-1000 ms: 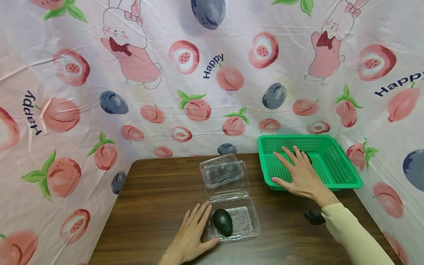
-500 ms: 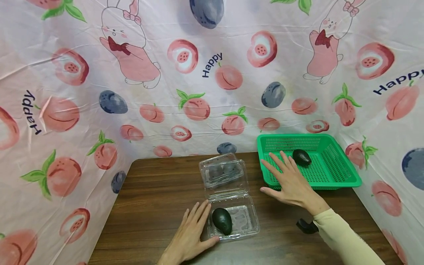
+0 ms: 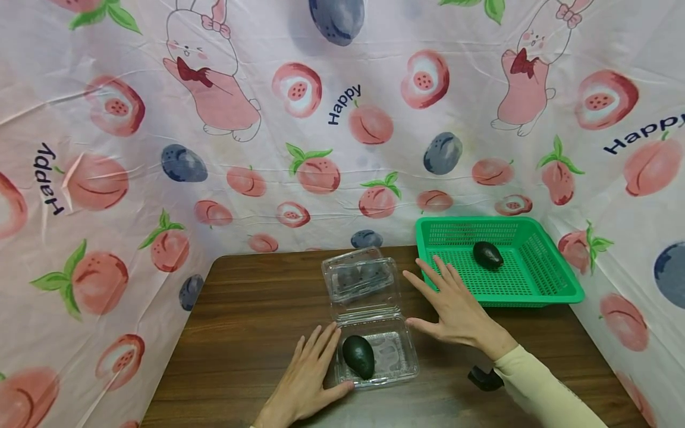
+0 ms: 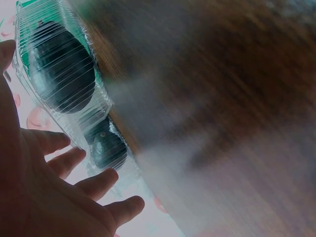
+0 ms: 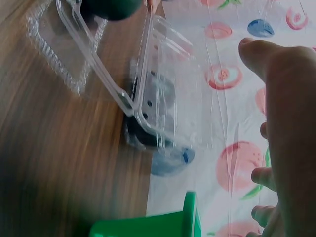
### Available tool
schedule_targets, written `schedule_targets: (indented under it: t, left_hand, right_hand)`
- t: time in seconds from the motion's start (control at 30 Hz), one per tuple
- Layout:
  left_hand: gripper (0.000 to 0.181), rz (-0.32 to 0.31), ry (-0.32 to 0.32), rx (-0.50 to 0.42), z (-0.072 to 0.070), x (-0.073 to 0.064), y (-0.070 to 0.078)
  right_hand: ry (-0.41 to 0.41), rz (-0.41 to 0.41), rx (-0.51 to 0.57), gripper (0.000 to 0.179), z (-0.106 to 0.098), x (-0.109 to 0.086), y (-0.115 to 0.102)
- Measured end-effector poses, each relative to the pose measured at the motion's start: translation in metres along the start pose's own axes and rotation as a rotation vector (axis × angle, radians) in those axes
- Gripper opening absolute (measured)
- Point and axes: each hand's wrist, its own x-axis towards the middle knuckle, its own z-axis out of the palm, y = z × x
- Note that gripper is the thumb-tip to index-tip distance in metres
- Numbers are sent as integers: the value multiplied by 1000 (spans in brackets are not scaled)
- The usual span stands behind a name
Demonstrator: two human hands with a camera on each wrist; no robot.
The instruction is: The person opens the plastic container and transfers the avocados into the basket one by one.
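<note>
A dark green avocado [image 3: 359, 357] lies in the left half of an open clear plastic clamshell box [image 3: 398, 362], whose lid is folded back. My left hand [image 3: 305, 377] rests at the box's left side, fingers straight, fingertips and thumb right at its rim. The left wrist view shows the avocado [image 4: 61, 69] through the ribbed clear wall. My right hand [image 3: 455, 306] is held with fingers spread between the box and the green basket [image 3: 556, 294], holding nothing. A second avocado [image 3: 487, 255] lies in that basket.
Behind the open box, partly under its lid, stands another clear box [image 3: 361, 276] with dark round things inside. The brown wooden table [image 3: 241, 309] ends at a fruit-and-rabbit printed cloth [image 3: 257, 53] behind. A black strap piece [image 3: 485, 378] hangs under the right wrist.
My right hand has moved left and toward me, from over the green basket to beside the clear box, uncovering the avocado in the basket. My left hand has stayed in place.
</note>
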Motion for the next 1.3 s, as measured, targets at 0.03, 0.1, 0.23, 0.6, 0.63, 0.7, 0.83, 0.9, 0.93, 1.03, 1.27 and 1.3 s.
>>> schedule_targets:
  t: [0.03, 0.1, 0.23, 0.6, 0.63, 0.7, 0.83, 0.9, 0.93, 1.03, 1.27, 1.3]
  left_hand:
    - [109, 1, -2, 0, 0, 0, 0]
    - [109, 1, -4, -1, 0, 0, -1]
    - [109, 3, 1, -4, 0, 0, -1]
    - [110, -5, -20, -9, 0, 1, -1]
    - [110, -7, -21, -11, 0, 1, -1]
    - [110, -12, -25, -12, 0, 1, -1]
    - [110, -18, -26, -19, -1, 1, -1]
    - [110, -19, -27, -16, -1, 1, -1]
    - [110, -19, -27, -13, -1, 1, 0]
    - [110, -20, -28, -7, -1, 1, 0]
    - [110, -17, -28, -5, -1, 2, 0]
    - [110, -17, -29, -4, -1, 2, -1]
  right_hand:
    - [-2, -5, 1, 98, 1, 0, -2]
    - [-4, -16, 0, 98, 2, 0, -6]
    - [-5, -43, 3, 96, 5, 2, -16]
    - [0, -128, -21, 95, 18, 4, -38]
    - [-1, -135, -24, 95, 19, 4, -40]
    - [-3, -147, -26, 95, 21, 3, -43]
    - [-11, -167, -6, 94, 27, 3, -49]
    - [-25, -173, -3, 95, 29, 3, -53]
    - [-33, -176, 0, 95, 30, 3, -55]
    - [-64, -179, 7, 95, 32, 3, -60]
    - [-116, -180, 64, 93, 35, 3, -71]
    - [-125, -177, 71, 92, 35, 3, -72]
